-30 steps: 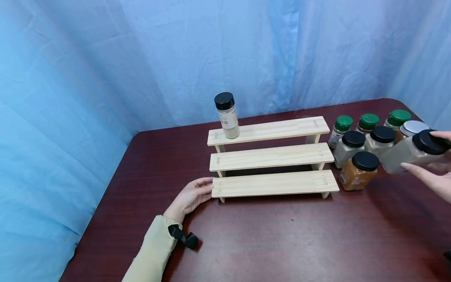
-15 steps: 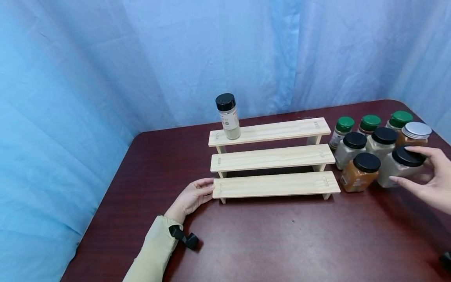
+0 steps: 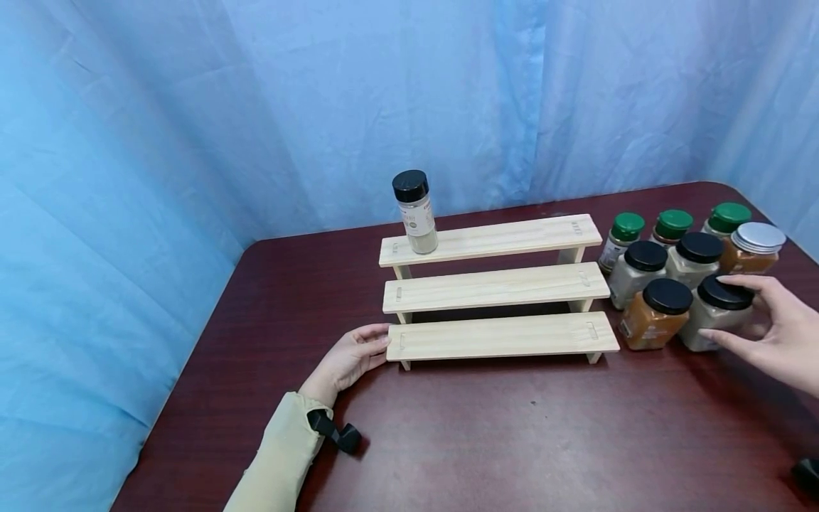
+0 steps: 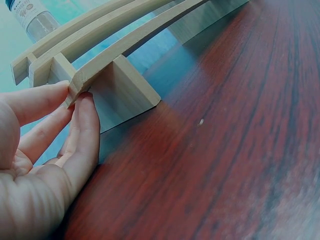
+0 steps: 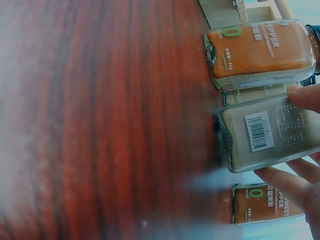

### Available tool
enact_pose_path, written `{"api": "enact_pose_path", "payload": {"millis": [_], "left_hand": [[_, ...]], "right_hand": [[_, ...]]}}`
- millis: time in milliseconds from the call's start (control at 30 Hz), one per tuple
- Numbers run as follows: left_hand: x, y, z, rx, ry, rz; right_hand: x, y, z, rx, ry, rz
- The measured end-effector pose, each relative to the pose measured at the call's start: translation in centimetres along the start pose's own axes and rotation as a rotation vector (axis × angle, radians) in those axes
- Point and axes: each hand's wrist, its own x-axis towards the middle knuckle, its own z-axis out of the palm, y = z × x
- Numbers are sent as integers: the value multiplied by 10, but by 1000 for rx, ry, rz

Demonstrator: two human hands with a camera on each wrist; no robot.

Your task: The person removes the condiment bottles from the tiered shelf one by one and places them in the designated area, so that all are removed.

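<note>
My left hand (image 3: 348, 358) pinches the left end of the lowest step of a three-tier wooden spice rack (image 3: 502, 338). In the left wrist view the thumb lies against the board's end and a fingertip reaches its underside. At the right, my right hand (image 3: 771, 331) grips a square jar of pale greyish powder (image 3: 704, 323) with a black lid. Its barcode label (image 5: 259, 131) faces the right wrist camera. The jar stands upright on the table, close beside a black-lidded pepper jar (image 3: 648, 323) with orange powder. A tall black-capped shaker (image 3: 419, 224) stands on the rack's top step, at its left.
Behind the held jar are two black-lidded jars of pale powder, one of them (image 3: 633, 274) nearest the rack. Several green-capped bottles (image 3: 616, 249) and a silver-lidded jar (image 3: 748, 256) stand further back. Blue curtains (image 3: 384, 107) hang behind the dark red table (image 3: 480, 434).
My right hand has lowered the pale powder jar from a tilted, raised position to upright on the table and shifted it left, beside the orange jar. The left hand stays at the rack.
</note>
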Motion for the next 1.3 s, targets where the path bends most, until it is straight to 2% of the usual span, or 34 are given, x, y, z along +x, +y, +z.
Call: {"api": "enact_pose_path", "payload": {"millis": [133, 200, 333, 400, 567, 900, 1067, 1300], "left_hand": [[-1, 1, 0, 8, 7, -3], [-1, 1, 1, 11, 11, -2], [-2, 2, 1, 14, 15, -6], [-2, 2, 1, 15, 17, -8], [-2, 2, 1, 18, 21, -8], [-1, 0, 1, 19, 18, -6], [-1, 0, 1, 23, 19, -2], [-1, 1, 2, 26, 18, -1]], "right_hand": [[2, -22, -6, -5, -5, -11], [4, -25, -6, -22, 0, -14], [4, -10, -1, -36, 10, -19], [4, 6, 3, -52, 24, -11], [3, 30, 7, -32, 30, 1], [4, 43, 8, -3, 21, -2], [4, 42, 8, 10, 58, -20], [3, 21, 3, 31, 77, -34]]}}
